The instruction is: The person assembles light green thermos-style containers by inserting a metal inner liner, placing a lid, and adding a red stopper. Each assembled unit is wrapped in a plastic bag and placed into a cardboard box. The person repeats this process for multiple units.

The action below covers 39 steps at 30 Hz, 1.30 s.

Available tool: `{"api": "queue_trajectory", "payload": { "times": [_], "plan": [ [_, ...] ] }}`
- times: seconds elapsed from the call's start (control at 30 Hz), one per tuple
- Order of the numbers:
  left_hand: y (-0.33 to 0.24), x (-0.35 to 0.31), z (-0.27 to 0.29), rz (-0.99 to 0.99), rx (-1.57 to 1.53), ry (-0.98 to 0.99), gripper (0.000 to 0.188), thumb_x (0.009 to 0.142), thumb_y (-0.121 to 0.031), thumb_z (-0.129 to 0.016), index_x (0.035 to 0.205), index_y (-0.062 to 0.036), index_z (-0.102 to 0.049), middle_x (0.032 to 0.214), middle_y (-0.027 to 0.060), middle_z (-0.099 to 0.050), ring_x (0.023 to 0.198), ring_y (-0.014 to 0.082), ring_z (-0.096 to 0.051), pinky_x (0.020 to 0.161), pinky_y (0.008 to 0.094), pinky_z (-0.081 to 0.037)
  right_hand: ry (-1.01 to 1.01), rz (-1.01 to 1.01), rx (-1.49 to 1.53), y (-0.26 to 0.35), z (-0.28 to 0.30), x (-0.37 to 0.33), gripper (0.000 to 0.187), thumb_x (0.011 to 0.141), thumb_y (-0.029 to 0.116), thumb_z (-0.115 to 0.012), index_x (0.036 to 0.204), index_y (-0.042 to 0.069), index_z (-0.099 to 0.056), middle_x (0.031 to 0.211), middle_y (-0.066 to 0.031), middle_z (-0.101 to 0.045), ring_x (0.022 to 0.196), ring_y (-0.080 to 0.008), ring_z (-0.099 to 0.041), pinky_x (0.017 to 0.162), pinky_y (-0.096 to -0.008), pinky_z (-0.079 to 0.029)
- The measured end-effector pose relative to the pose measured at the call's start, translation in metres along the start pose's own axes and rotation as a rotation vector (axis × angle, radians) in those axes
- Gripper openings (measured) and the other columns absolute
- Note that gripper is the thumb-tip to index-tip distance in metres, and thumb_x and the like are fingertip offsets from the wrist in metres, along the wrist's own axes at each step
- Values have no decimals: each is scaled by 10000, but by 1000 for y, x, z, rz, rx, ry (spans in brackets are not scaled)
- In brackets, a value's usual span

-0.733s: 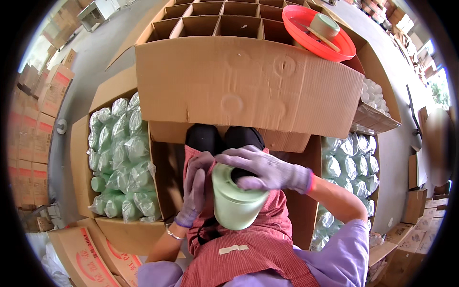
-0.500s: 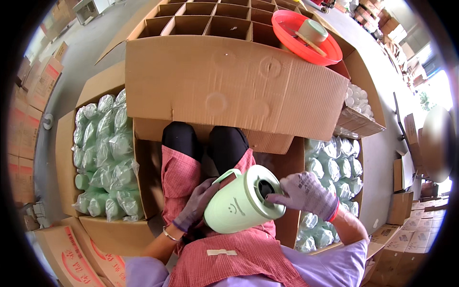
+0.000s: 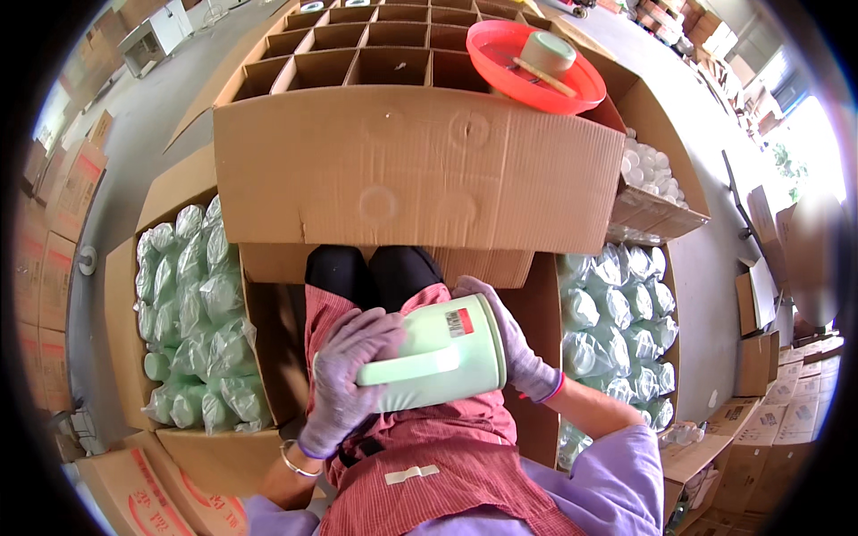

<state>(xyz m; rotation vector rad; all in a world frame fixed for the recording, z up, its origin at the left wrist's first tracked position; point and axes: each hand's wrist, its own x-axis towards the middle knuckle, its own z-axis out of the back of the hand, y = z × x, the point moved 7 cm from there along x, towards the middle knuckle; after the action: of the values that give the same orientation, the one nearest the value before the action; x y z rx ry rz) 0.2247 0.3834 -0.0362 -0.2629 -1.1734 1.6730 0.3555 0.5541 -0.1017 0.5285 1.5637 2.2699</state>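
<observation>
A pale green jug (image 3: 447,393) lies on its side above my lap, its handle (image 3: 407,367) turned toward me and a small red-and-white label on its wall. My left hand (image 3: 349,375), in a grey glove, wraps the jug's left end beside the handle. Against the right end presses my right hand (image 3: 514,344), also gloved, with its fingers over the far rim. Both hands hold the jug between them. The right end's face is hidden by my right palm.
Ahead stands a large divided carton (image 3: 411,170) with a red basin (image 3: 581,92) on its corner, holding a green cup (image 3: 547,52) and a wooden-handled tool. Open boxes of bagged green items (image 3: 201,304) flank my legs. A box of small white pieces (image 3: 651,170) stands right.
The jug has been turned so its handle and label now face up toward me. My left hand moved onto its left end, and my right hand shifted from the end opening to the outer rim.
</observation>
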Motion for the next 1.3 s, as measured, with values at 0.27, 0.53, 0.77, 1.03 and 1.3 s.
{"api": "queue_trajectory", "payload": {
  "times": [0.27, 0.53, 0.77, 1.03, 1.3],
  "plan": [
    [-34, 30, 24, -241, 336, -27, 181, 875, -143, -660, 1038, -82, -709, 1098, 81, -712, 1146, 299, -622, 1071, 462, -394, -139, 222, 161, 36, 4, 19, 594, 993, 458, -402, 1334, -23, -478, 1271, -155, -523, 1178, -301, -511, 1070, -439, -364],
    [7, 36, 28, 120, -142, -20, 179, 905, -94, -562, 1009, -33, -695, 1105, 95, -718, 1025, 206, -678, 973, 396, -495, 17, 321, 78, 66, 9, 42, 659, 947, 505, -509, 1389, 20, -436, 1338, -160, -496, 1219, -258, -489, 1065, -353, -375],
    [58, 23, 24, 639, -738, -137, 235, 915, -175, -560, 985, -8, -709, 1024, 137, -732, 1041, 258, -676, 1046, 420, -414, -19, 604, -102, 80, 15, 45, 523, 1040, 374, -343, 1437, 39, -403, 1471, -222, -345, 1392, -386, -319, 1140, -422, -284],
    [13, 56, 41, -62, -53, -88, 174, 891, -102, -587, 992, -45, -716, 1015, 121, -728, 990, 241, -689, 1017, 405, -442, -86, -89, 273, 13, 4, 64, 793, 987, 641, -343, 1446, -4, -374, 1467, -186, -379, 1370, -285, -365, 1142, -398, -282],
    [-14, 53, 55, -184, 126, -297, 220, 919, -188, -601, 954, 7, -696, 994, 137, -717, 1001, 307, -680, 1004, 450, -463, -53, 321, 325, 40, -7, 71, 612, 967, 373, -385, 1429, -29, -363, 1507, -226, -295, 1433, -349, -260, 1172, -446, -202]
  ]
}}
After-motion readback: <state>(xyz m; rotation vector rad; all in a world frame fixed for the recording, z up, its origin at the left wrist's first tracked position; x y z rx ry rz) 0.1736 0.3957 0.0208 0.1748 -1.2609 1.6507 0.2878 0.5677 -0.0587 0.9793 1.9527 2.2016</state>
